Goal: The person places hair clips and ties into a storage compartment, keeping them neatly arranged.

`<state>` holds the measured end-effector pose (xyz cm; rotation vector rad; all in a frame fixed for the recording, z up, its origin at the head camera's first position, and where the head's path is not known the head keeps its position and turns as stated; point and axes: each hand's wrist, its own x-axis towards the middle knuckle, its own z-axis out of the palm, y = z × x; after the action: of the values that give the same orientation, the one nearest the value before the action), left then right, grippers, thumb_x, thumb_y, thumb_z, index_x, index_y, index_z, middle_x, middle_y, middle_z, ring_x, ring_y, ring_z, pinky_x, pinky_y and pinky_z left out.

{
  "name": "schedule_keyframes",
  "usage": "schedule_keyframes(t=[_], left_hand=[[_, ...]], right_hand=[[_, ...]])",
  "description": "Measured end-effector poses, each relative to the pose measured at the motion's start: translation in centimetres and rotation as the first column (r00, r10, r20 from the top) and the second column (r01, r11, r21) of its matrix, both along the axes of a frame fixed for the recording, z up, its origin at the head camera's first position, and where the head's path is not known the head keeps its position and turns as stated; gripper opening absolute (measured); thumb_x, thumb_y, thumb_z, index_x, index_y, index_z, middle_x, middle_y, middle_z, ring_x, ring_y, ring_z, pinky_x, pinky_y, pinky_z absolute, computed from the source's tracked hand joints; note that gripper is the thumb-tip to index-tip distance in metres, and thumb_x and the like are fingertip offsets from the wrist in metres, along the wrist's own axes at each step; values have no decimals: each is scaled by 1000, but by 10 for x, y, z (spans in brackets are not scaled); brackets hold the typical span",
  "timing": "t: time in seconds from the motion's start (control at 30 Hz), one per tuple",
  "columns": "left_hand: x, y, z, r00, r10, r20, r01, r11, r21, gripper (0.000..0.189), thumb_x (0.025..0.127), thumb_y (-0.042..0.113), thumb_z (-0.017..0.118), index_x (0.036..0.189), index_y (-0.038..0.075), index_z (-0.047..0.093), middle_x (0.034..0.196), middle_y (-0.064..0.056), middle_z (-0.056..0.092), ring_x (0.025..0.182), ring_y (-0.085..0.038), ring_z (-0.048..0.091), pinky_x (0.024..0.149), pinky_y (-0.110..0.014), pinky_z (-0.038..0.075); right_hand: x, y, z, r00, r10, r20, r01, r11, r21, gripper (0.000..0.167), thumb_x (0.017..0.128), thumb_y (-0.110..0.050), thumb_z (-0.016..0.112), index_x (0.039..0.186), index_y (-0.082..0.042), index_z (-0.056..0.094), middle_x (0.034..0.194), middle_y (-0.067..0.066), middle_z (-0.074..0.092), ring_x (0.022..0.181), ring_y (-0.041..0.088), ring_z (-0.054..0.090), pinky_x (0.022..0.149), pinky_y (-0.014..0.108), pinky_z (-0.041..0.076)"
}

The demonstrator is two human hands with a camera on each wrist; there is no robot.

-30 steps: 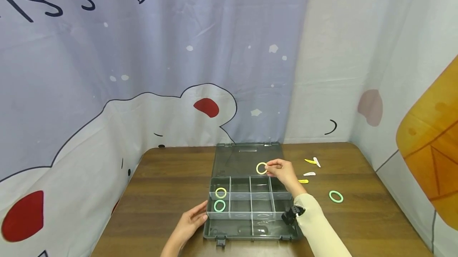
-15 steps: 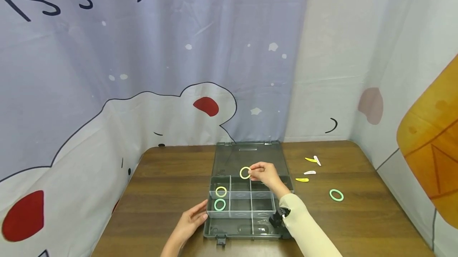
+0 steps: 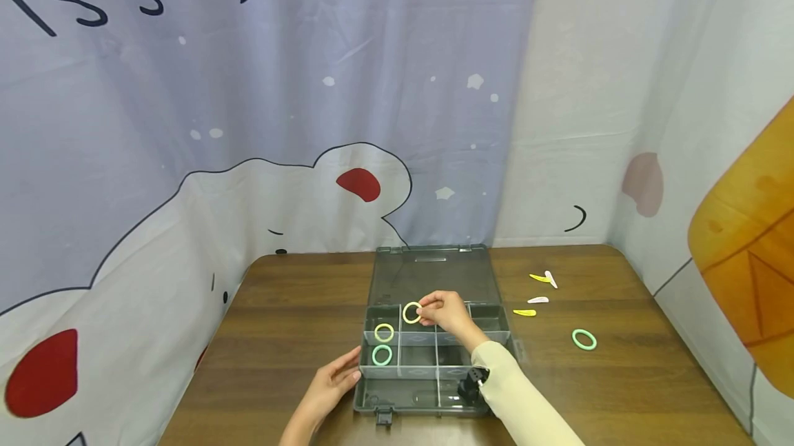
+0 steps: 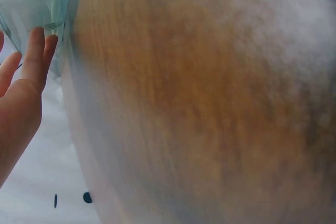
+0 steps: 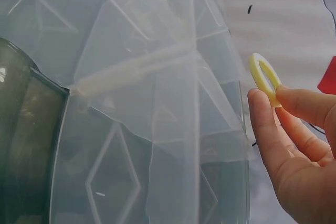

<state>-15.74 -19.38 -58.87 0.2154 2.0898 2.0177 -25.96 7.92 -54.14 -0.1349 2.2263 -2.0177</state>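
Note:
A clear grey divided box [image 3: 417, 372] lies on the wooden table with its lid [image 3: 428, 277] folded back. My right hand [image 3: 448, 311] pinches a yellow hair tie [image 3: 404, 313] between thumb and fingers, over the box's back row, second compartment from the left. In the right wrist view the same hair tie [image 5: 255, 74] stands up from the fingertips. My left hand [image 3: 330, 385] rests its extended fingers against the box's left side. Inside the left column sit another yellow hair tie [image 3: 375, 333] at the back and a green hair tie [image 3: 374, 356] in front of it.
Right of the box lie yellow and white hair clips [image 3: 524, 313] and a green hair tie [image 3: 585, 349]. The box's front latch [image 3: 384, 418] sticks out toward me. A printed curtain [image 3: 298, 87] hangs behind the table [image 3: 291, 308].
My right hand has carried the yellow hair tie leftward and slightly down, from near the lid's right part to above the second back compartment. The left hand stays at the box's side.

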Motion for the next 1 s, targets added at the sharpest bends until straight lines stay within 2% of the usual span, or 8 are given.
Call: schedule_keyframes(t=[0.33, 0.47, 0.63, 0.67, 0.77, 1.0], left_hand=[[0, 0, 2, 1000, -14, -8, 14, 1000, -18, 54, 95, 4, 58, 142, -8, 37, 138, -34, 43, 129, -44, 43, 98, -26, 48], [0, 0, 1, 1000, -9, -5, 8, 1000, -22, 54, 95, 5, 59, 142, -7, 37, 137, -34, 44, 128, -43, 44, 97, -25, 48], [0, 0, 0, 1000, -7, -15, 7, 1000, -19, 54, 95, 4, 59, 142, -8, 38, 136, -35, 44, 127, -44, 44, 96, -24, 48], [0, 0, 0, 1000, -7, -18, 7, 1000, -22, 53, 95, 4, 59, 142, -8, 38, 136, -35, 44, 127, -44, 44, 96, -24, 48], [0, 1, 0, 1000, -4, -29, 3, 999, -36, 53, 95, 5, 59, 142, -8, 38, 136, -34, 45, 127, -44, 44, 96, -23, 49], [0, 1, 2, 1000, 12, -1, -12, 1000, -22, 53, 94, 3, 59, 142, -8, 39, 140, -32, 42, 129, -43, 42, 97, -24, 48]], right_hand=[[3, -6, -5, 1000, 9, -24, -7, 998, 70, 19, 79, 14, 68, 97, 18, 62, 77, 25, 68, 62, 26, 69, 61, 36, 61], [7, -6, 0, 999, 25, -37, -22, 996, 86, 20, 80, 14, 67, 99, 18, 62, 80, 28, 68, 65, 30, 70, 62, 35, 61], [7, -5, -2, 999, 39, -37, -36, 995, 90, 21, 81, 16, 63, 101, 20, 60, 82, 31, 67, 68, 33, 70, 63, 35, 61], [4, -4, -7, 999, 34, -35, -30, 996, 88, 21, 80, 16, 63, 101, 20, 60, 80, 29, 67, 67, 31, 70, 62, 32, 61], [3, -3, -10, 999, 34, -35, -31, 997, 71, 21, 80, 17, 62, 100, 21, 60, 78, 27, 67, 68, 31, 70, 61, 32, 60], [2, 3, -10, 996, 74, -55, -71, 996, 46, 23, 82, 14, 64, 103, 21, 59, 82, 30, 67, 71, 35, 70, 66, 38, 61]])
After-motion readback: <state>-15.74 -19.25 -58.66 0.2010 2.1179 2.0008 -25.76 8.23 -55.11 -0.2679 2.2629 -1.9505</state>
